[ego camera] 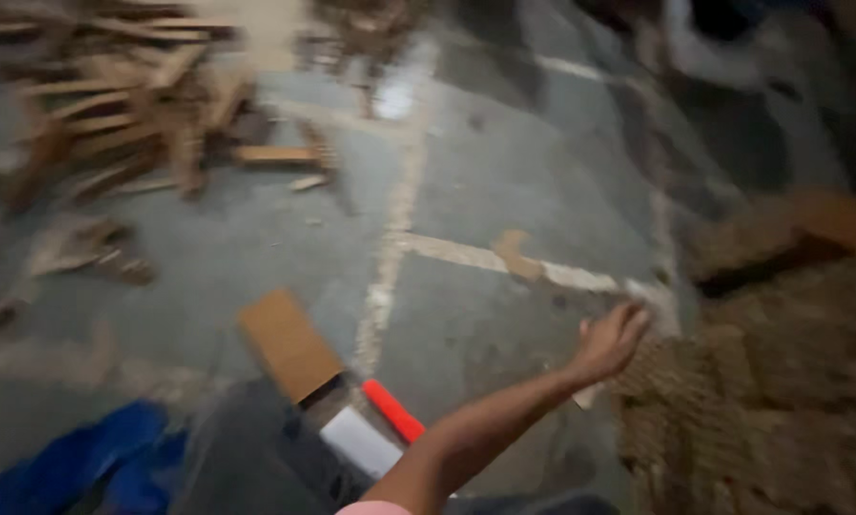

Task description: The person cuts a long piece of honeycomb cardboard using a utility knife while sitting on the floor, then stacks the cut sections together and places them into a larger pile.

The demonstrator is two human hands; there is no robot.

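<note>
Right at the bottom of the frame we see our arm reaching out, and our right hand [611, 340] is in the lower right, over the grey floor [504, 162]. Its fingers look loosely spread and hold nothing. It is close to a brown, rough pile [771, 401] at the right edge, but the blur keeps us from telling if it touches. We cannot tell what the pile is made of. Lower down lie a red stick [393, 410], a white sheet [359, 442] and a brown flat board [288, 343], all near each other. Blue cloth [84, 463] sits in the lower left corner. Broken wood pieces [132, 105] are heaped in the upper left, well apart from our hand.
</note>
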